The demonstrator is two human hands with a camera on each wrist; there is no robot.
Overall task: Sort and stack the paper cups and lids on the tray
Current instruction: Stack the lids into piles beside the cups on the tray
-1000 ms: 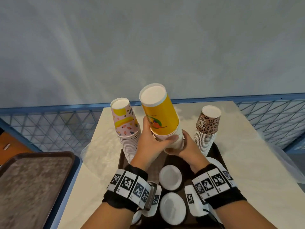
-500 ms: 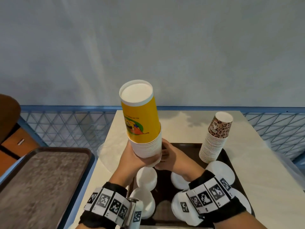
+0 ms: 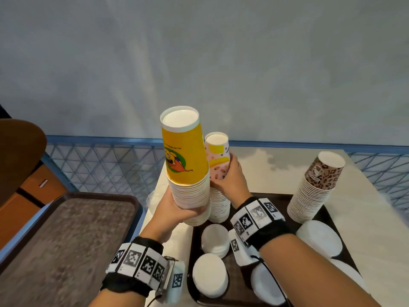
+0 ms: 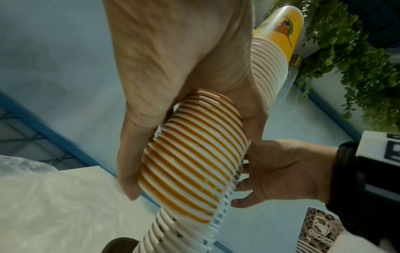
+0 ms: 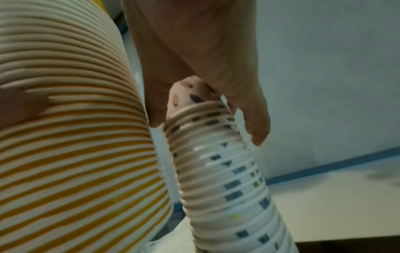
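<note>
A tall stack of upside-down yellow cups (image 3: pixel 186 156) is at the far left corner of the dark tray (image 3: pixel 329 214). My left hand (image 3: pixel 188 212) grips its lower rims (image 4: pixel 194 154). Just behind it on the tray stands the pink patterned cup stack (image 3: pixel 218 151). My right hand (image 3: pixel 228 173) is curled round the top cup of that stack (image 5: pixel 194 95). A leopard-print cup stack (image 3: pixel 318 180) stands at the tray's far right. White lids (image 3: pixel 214 237) lie in small piles on the near part of the tray. I cannot tell whether the yellow stack touches the tray.
A second brown tray (image 3: pixel 66 240) lies on a blue-edged surface to the left, with nothing on it. The tray with the cups sits on a pale table (image 3: pixel 365 218) beside a blue wire fence (image 3: pixel 106 165). Crumpled clear plastic (image 4: pixel 43 196) lies at the table's left edge.
The yellow stack has moved left, from between the pink and leopard stacks to the tray's left corner. My right hand has let go of it and taken hold of the pink stack.
</note>
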